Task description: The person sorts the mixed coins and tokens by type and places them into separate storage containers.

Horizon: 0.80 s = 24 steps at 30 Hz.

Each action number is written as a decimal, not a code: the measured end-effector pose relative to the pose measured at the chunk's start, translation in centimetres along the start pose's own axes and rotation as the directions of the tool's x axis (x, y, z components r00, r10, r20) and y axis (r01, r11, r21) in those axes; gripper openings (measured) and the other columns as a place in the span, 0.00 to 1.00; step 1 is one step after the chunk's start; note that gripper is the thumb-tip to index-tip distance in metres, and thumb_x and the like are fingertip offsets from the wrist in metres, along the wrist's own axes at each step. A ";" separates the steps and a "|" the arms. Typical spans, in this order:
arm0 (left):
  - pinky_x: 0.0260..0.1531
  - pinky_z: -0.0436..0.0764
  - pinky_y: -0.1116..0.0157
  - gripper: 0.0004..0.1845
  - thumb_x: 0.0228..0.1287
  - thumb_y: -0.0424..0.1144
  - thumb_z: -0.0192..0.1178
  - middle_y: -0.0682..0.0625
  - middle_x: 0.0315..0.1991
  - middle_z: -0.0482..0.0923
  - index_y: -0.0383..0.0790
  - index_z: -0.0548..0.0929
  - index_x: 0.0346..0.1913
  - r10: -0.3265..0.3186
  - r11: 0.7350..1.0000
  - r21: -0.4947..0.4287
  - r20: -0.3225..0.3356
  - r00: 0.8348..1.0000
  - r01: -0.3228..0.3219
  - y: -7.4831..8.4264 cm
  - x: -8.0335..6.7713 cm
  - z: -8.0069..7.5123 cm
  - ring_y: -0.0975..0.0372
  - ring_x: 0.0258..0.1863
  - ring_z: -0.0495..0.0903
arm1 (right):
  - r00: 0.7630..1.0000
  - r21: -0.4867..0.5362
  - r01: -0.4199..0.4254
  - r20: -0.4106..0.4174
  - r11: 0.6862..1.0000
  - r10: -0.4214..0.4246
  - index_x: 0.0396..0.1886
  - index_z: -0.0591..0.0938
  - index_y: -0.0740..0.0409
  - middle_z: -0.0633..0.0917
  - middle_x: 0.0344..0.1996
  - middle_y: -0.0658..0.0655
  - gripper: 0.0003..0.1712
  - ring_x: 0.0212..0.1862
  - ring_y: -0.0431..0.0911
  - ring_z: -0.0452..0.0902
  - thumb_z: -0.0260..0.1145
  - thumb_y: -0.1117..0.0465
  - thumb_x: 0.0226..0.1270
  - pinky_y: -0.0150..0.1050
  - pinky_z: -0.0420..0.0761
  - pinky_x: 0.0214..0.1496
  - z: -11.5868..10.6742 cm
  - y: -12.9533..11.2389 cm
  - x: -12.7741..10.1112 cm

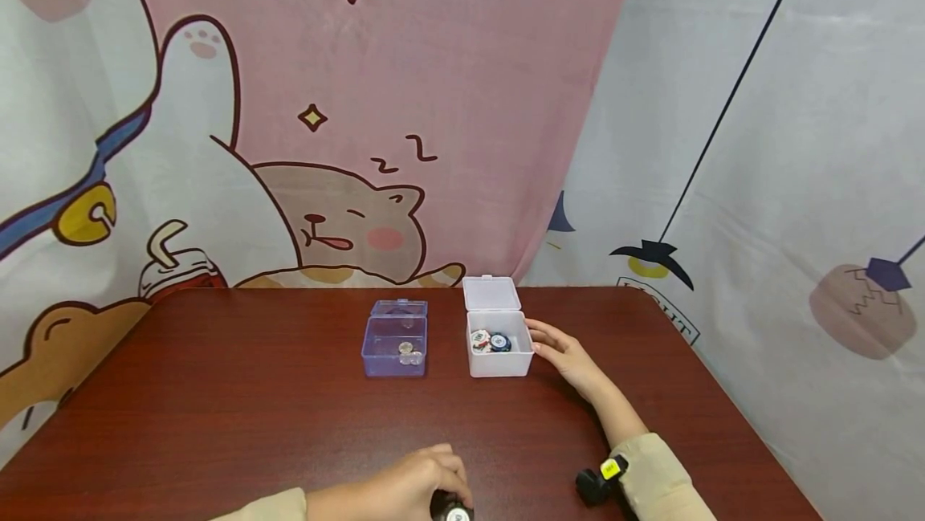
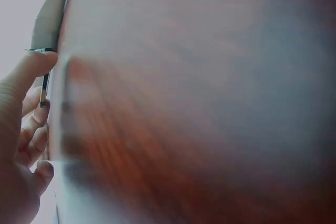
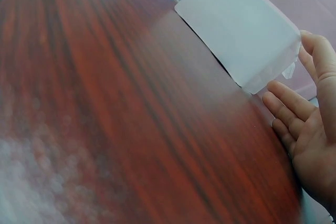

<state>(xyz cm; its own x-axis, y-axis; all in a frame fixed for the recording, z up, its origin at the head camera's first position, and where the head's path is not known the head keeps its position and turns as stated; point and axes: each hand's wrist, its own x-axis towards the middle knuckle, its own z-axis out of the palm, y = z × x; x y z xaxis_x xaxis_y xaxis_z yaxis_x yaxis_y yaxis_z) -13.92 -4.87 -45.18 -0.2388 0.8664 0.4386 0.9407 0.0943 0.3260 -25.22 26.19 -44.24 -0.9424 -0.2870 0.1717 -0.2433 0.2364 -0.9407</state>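
Near the front edge of the head view, my left hand (image 1: 415, 482) pinches a black poker chip (image 1: 458, 514) with a pale centre. The left wrist view shows this chip (image 2: 44, 85) edge-on between thumb and fingers. My right hand (image 1: 567, 356) is at the right side of a white plastic box (image 1: 499, 365), its fingertips touching the wall near the rim. The box's lid (image 1: 491, 294) is raised at the back. Inside lie a red-and-white chip (image 1: 480, 340) and a dark blue chip (image 1: 499, 342). In the right wrist view, the thumb touches the box's corner.
Left of the white box stands a translucent blue box (image 1: 383, 365), lid raised, holding several small clear and coin-like pieces (image 1: 406, 349). Both stand on a reddish-brown wooden table (image 1: 289, 409). A printed cloth (image 1: 462, 103) hangs behind it.
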 end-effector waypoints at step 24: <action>0.41 0.70 0.77 0.20 0.30 0.35 0.75 0.63 0.34 0.76 0.43 0.87 0.36 -0.269 0.960 -0.121 -0.167 0.948 0.251 -1.2 1.8 -0.8 0.73 0.39 0.68 | 1.000 0.012 -0.011 -0.006 1.000 0.011 0.68 0.67 0.66 0.74 0.58 0.71 0.28 0.61 0.63 0.67 0.58 0.67 0.70 0.59 0.63 0.61 0.0 0.1 -0.1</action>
<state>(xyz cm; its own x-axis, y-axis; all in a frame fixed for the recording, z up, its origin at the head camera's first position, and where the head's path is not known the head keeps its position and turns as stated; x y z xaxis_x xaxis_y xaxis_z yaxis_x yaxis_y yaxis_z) -15.63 -3.83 -44.12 -0.5202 0.7141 0.4685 0.8142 0.2489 0.5246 -25.16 26.22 -44.32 -0.9463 -0.2788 0.1635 -0.2307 0.2283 -0.9459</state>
